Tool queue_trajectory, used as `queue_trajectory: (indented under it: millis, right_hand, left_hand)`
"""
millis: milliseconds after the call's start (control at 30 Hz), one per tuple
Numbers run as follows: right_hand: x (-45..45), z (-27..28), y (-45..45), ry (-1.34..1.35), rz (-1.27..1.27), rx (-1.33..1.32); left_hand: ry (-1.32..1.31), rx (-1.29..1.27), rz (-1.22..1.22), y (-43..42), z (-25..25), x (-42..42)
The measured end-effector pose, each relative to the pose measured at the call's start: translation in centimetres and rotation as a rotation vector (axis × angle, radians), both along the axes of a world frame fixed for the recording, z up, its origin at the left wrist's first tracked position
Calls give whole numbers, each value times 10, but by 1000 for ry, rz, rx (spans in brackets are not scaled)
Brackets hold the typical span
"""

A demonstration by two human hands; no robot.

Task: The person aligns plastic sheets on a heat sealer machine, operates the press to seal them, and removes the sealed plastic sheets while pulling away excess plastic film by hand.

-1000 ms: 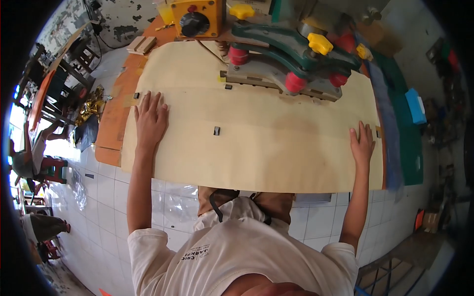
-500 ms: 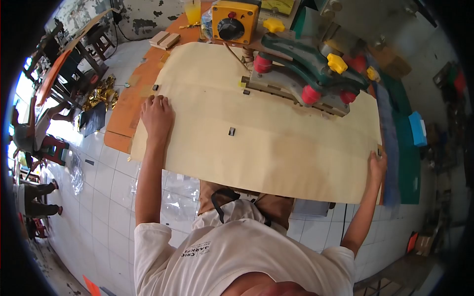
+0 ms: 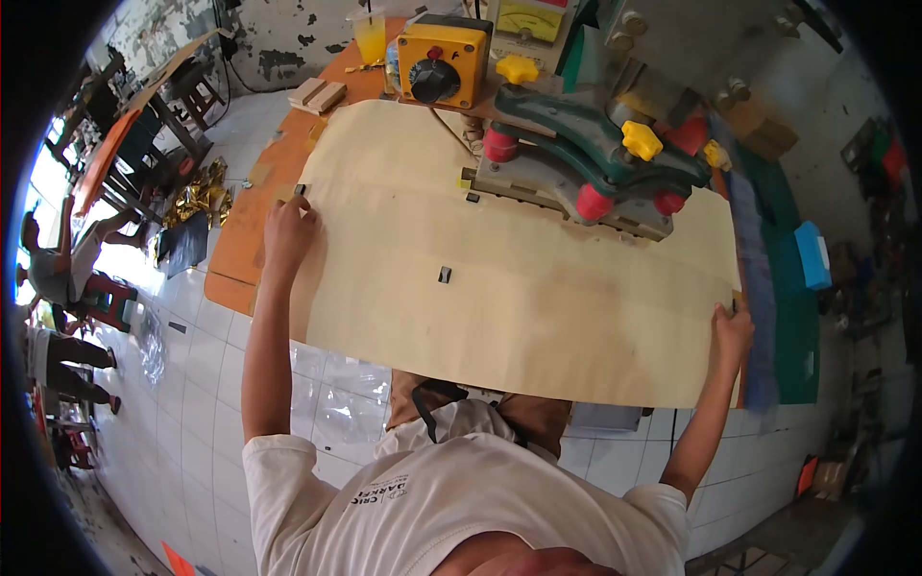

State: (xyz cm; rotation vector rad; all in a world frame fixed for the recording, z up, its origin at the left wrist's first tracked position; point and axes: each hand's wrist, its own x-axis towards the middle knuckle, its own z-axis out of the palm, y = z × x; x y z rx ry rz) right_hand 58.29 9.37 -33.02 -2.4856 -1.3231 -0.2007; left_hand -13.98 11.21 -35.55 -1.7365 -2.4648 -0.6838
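A large tan sheet point(image 3: 384, 230), paper-like, lies across the orange table and hangs over its front edge. At its left edge my left hand point(image 3: 290, 230) is closed with curled fingers, gripping the sheet beside a small black block point(image 3: 301, 190). My right hand point(image 3: 733, 329) pinches the right edge, close to another small dark block point(image 3: 736, 304). Two more small black blocks lie on the sheet: one near the middle point(image 3: 445, 275), the other point(image 3: 473, 198) by the machine. The green and grey press head point(image 3: 576, 182), with red and yellow knobs, stands over the sheet's far part.
A yellow control box point(image 3: 442, 62) with a black dial stands at the back, beside a cup of orange drink point(image 3: 370, 40). Wooden pieces point(image 3: 318, 95) lie at the table's far left. A blue box point(image 3: 812, 254) is at the right. Other people sit and stand far left.
My left hand has gone from lying on the sheet to gripping its left edge, and that edge has shifted inward. My right hand stays at the right edge. The view has tilted slightly.
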Motion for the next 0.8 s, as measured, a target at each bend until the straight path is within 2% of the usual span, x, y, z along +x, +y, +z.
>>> queue_trajectory:
  millis: [100, 333, 400, 533, 600, 633, 667, 700, 767, 800]
  right_hand:
    - [-3, 7, -1, 118, 48, 28]
    - [19, -4, 4, 199, 108, 105]
    - [13, -2, 5, 332, 61, 123]
    - [15, 0, 6, 291, 110, 82]
    - [28, -9, 5, 464, 209, 151]
    - [51, -23, 7, 463, 209, 152]
    - [86, -45, 11, 867, 302, 261]
    - [106, -56, 12, 1273, 391, 369]
    - [62, -24, -3, 1343, 370, 431]
    - [44, -9, -8, 1413, 350, 493]
  left_hand:
    - [-37, 20, -3, 3, -2, -6]
    - [-128, 0, 1, 4, -1, -11]
    - [-158, -2, 9, 3, 3, -8]
    - [-259, -28, 46, -3, 10, -3]
    - [-259, -3, 28, -6, 7, -9]
    - [-370, 18, -5, -9, 8, -12]
    - [-482, 38, -37, -11, 9, -14]
    - [-483, 36, -38, -13, 12, -14]
    - [-1002, 80, -122, -18, 22, -15]
    - [-1004, 72, -123, -19, 28, -15]
